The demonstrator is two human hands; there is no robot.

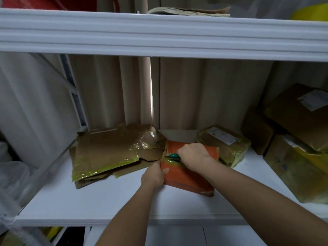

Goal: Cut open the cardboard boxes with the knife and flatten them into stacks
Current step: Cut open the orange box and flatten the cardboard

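Head view shows your right hand gripping the knife at the orange box on the shelf, while your left hand grips its near-left corner. Judge the box light and slick with tape; hold its stiff edges, clear of the blade.

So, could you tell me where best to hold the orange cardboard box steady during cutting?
Grip the orange cardboard box at its near-left corner, from the left, as the left hand does. The box lies flat, and that corner sits clear of the green-handled knife in the right hand.
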